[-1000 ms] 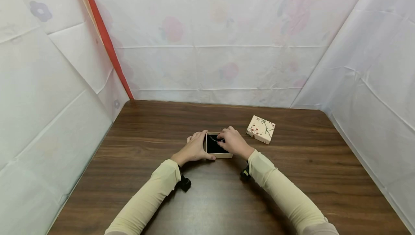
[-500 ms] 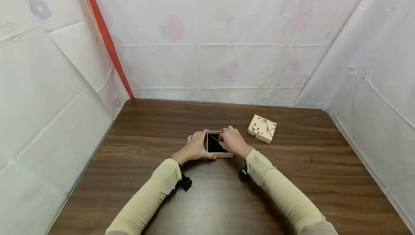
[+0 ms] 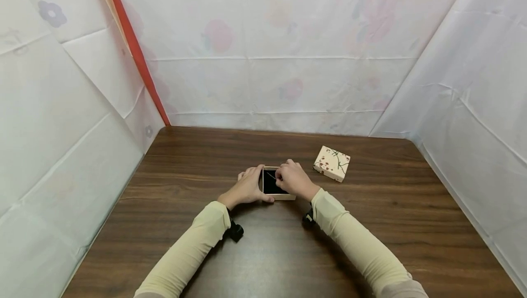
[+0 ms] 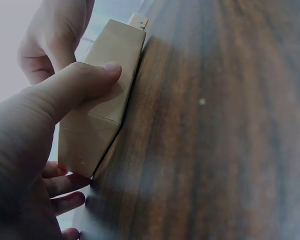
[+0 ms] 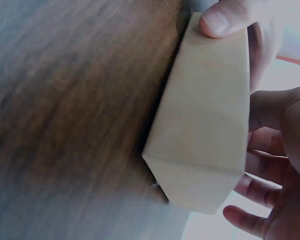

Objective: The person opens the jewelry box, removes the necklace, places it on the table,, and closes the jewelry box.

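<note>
An open, pale cardboard box point(image 3: 282, 198) with a black lining sits on the table in the head view. My left hand point(image 3: 245, 188) grips its left side, thumb along the near wall and fingers round the far corner; the left wrist view shows that thumb on the box wall point(image 4: 102, 102). My right hand point(image 3: 297, 181) reaches over the box's right part, fingers curled, thumb and forefinger at the end of a thin, light strand point(image 3: 271, 176) lying over the black lining. The fingertips hide the strand's other end, and the wrist views show only the box's outer walls.
A cream lid point(image 3: 332, 163) with red blossoms and dark branches lies to the right of and beyond the box. The dark wood table point(image 3: 197, 151) is bordered by white patterned sheets point(image 3: 288, 37) at the back and sides.
My right fingers have shifted slightly over the box, and less of the thin strand shows than a second ago. The left hand and the box have stayed put.
</note>
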`<move>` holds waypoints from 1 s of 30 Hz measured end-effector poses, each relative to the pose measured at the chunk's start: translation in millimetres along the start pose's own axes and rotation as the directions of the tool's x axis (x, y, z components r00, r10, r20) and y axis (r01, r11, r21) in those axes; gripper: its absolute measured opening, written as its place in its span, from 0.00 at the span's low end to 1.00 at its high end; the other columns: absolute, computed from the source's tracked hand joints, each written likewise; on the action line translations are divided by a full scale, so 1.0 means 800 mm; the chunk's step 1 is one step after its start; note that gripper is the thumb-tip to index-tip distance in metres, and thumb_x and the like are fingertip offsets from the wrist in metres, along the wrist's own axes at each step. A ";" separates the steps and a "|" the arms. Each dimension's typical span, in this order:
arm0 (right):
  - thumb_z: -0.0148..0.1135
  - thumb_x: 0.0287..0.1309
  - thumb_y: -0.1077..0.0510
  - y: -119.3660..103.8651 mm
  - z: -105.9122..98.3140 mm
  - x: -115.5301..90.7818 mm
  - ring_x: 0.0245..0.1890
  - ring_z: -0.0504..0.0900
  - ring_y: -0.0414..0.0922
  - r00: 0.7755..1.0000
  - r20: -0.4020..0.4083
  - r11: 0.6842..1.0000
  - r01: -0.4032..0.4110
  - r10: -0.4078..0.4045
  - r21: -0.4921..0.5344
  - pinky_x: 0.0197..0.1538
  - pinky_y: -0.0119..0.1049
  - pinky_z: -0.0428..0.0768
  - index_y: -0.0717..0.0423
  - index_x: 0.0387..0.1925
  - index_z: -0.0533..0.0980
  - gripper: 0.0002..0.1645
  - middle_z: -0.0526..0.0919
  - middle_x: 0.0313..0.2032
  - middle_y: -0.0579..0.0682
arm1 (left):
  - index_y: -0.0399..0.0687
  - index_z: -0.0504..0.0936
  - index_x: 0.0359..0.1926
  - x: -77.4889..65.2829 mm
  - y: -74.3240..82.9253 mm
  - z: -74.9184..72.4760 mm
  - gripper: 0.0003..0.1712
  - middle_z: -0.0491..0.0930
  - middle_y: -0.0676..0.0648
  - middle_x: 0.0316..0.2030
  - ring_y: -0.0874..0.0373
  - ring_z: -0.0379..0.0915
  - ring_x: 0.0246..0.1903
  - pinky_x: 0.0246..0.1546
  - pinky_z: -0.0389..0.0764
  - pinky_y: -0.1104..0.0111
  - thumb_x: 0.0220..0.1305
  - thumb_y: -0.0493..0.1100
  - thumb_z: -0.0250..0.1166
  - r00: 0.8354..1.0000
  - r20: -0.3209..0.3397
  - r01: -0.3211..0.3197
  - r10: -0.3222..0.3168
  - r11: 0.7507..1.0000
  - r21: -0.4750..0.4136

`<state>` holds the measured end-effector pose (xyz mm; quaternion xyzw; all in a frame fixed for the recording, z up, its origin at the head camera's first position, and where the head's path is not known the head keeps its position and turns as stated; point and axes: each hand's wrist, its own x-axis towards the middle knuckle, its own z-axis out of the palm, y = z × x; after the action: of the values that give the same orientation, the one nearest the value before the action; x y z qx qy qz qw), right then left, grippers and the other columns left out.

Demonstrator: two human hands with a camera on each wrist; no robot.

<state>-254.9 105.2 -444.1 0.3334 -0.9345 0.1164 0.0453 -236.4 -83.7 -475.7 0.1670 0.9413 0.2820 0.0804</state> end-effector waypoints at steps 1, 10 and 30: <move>0.65 0.54 0.60 0.000 -0.001 0.000 0.31 0.69 0.44 1.000 -0.008 1.000 -0.001 0.001 0.008 0.37 0.41 0.69 0.50 0.24 0.82 0.05 0.82 0.28 0.45 | 0.43 0.53 0.74 0.000 0.000 0.000 0.67 0.63 0.39 0.70 0.43 0.55 0.71 0.66 0.56 0.45 0.40 0.65 0.77 1.000 0.001 0.000 0.000 1.000 0.003; 0.66 0.55 0.60 0.003 -0.006 -0.001 0.32 0.70 0.44 0.999 0.045 0.999 -0.027 0.026 0.027 0.40 0.42 0.71 0.51 0.27 0.82 0.02 0.83 0.30 0.47 | 0.42 0.53 0.74 0.000 -0.001 0.001 0.67 0.63 0.39 0.70 0.42 0.55 0.70 0.65 0.56 0.45 0.40 0.65 0.78 1.000 -0.001 -0.007 0.007 1.000 0.000; 0.65 0.56 0.61 -0.001 -0.015 -0.005 0.29 0.67 0.42 0.999 -0.051 0.998 0.021 -0.018 0.064 0.37 0.38 0.69 0.51 0.27 0.84 0.04 0.82 0.29 0.45 | 0.43 0.55 0.74 0.000 -0.001 0.001 0.67 0.63 0.40 0.70 0.43 0.56 0.70 0.65 0.56 0.45 0.40 0.65 0.78 1.000 -0.005 0.000 0.000 1.000 -0.001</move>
<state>-251.4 110.2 -433.3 0.3408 -0.9255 0.1544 0.0592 -236.7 -84.0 -477.1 0.1664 0.9413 0.2830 0.0780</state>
